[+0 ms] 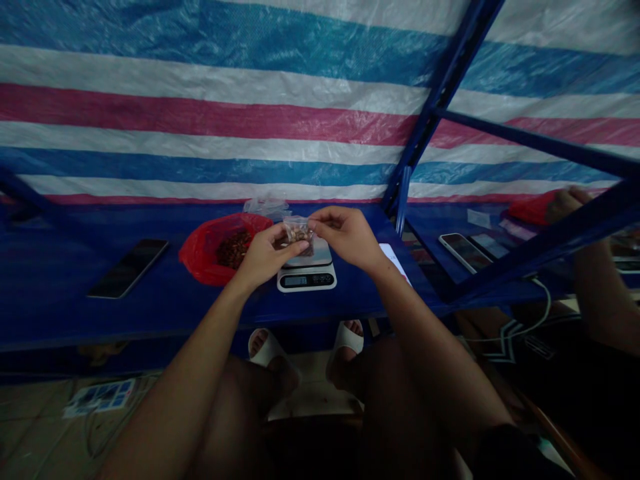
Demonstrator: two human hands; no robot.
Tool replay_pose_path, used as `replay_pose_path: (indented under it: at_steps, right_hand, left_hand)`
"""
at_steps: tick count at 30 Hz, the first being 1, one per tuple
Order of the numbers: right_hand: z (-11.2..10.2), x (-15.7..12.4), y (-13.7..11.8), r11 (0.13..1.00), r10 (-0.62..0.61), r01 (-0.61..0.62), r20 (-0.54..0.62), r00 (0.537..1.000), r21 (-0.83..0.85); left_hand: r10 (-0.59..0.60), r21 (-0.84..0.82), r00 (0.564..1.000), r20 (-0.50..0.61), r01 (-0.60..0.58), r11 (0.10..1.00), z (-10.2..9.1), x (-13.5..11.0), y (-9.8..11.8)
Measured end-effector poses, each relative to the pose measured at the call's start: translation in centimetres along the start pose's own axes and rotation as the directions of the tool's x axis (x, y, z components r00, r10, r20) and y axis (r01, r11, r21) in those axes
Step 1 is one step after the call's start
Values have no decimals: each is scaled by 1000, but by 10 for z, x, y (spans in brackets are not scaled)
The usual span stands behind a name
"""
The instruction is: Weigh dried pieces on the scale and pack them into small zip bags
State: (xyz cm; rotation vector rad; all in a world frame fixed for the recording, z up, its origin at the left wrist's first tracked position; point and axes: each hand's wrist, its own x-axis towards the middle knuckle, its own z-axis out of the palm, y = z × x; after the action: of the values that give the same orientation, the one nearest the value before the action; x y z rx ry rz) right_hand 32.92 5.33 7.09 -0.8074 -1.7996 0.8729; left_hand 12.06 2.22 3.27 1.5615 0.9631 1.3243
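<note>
A small clear plastic bag (pixel 299 233) holding brown bits is held up between both my hands, just above a white digital scale (pixel 306 275). My left hand (pixel 263 255) pinches the bag's left side with thumb and fingers closed. My right hand (pixel 345 235) pinches its top right edge. To the left of the scale lies an open red plastic bag (pixel 203 253) with a heap of the same brown bits (pixel 233 248) inside. Behind it sits a bunch of clear empty bags (pixel 267 205).
A dark phone (pixel 129 267) lies face up on the blue shelf (pixel 60 303) at the left. Another person's hand (pixel 565 203) rests by a red bag at the right, near two more phones (pixel 463 251). A blue metal frame (pixel 435 100) stands between us. A striped tarp hangs behind.
</note>
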Motion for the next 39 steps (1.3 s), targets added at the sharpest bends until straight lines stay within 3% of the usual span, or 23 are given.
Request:
replay_pose_path:
  at_steps: [3, 8, 16, 21, 27, 39]
  right_hand:
    - [-4, 2, -1, 1000, -17, 17, 12, 1000, 16]
    - [-3, 1, -1, 1000, -14, 14, 20, 1000, 15]
    - [-2, -1, 5, 1000, -5, 5, -26, 1000, 11]
    - [-5, -4, 6, 1000, -21, 21, -2, 1000, -22]
    - [-4, -6, 6, 1000, -21, 21, -44, 999, 1]
    - [6, -10, 16, 990, 6, 3, -64, 998, 139]
  left_hand:
    - [3, -10, 1000, -20, -3, 1000, 2, -1, 3]
    - [108, 40, 970, -220, -101, 994, 1, 2, 7]
    - [112, 119, 918, -379, -71, 990, 6, 4, 13]
    - [126, 160, 925, -358, -72, 984, 5, 4, 15]
    - [93, 66, 951, -296, -77, 995, 7, 5, 11]
    - [131, 16, 934, -332, -133, 991, 6, 4, 6]
